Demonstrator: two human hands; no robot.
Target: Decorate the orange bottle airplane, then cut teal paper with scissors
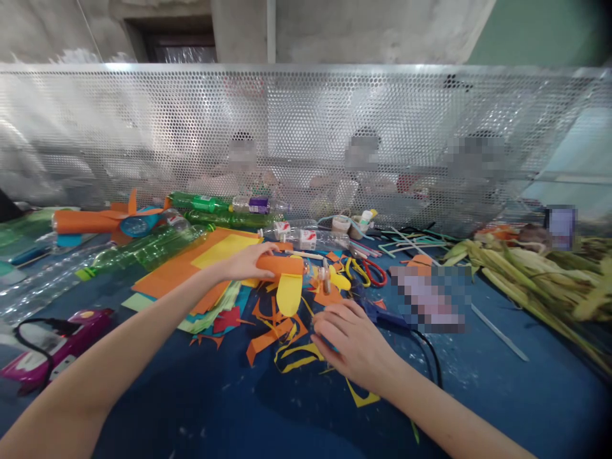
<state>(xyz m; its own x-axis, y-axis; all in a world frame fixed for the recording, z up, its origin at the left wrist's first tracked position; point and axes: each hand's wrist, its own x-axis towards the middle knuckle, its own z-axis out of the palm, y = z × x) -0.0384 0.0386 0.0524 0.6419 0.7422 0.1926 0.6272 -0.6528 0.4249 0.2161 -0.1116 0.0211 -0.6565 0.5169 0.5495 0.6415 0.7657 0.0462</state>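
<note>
My left hand (pixel 246 261) is closed around a small plastic bottle wrapped in orange paper (pixel 282 264), which lies on its side just above the table. A rounded yellow paper wing (pixel 289 294) hangs from its near side, and more yellow paper (pixel 338 279) shows by its clear right end. My right hand (pixel 351 341) hovers to the lower right of the bottle, over paper scraps. Its fingers are loosely bent, with a gap between thumb and fingers and nothing visible in it. Orange cuttings (pixel 270 341) and yellow cuttings (pixel 301 358) lie between the hands.
A blue glue gun (pixel 389 315) and red-handled scissors (pixel 375 273) lie right of the bottle. Stacked coloured paper (pixel 167 268), green bottles (pixel 143 252) and a pink power strip (pixel 62 350) are left. Corn husks (pixel 526 277) lie right; a perforated metal screen (pixel 306 127) stands behind.
</note>
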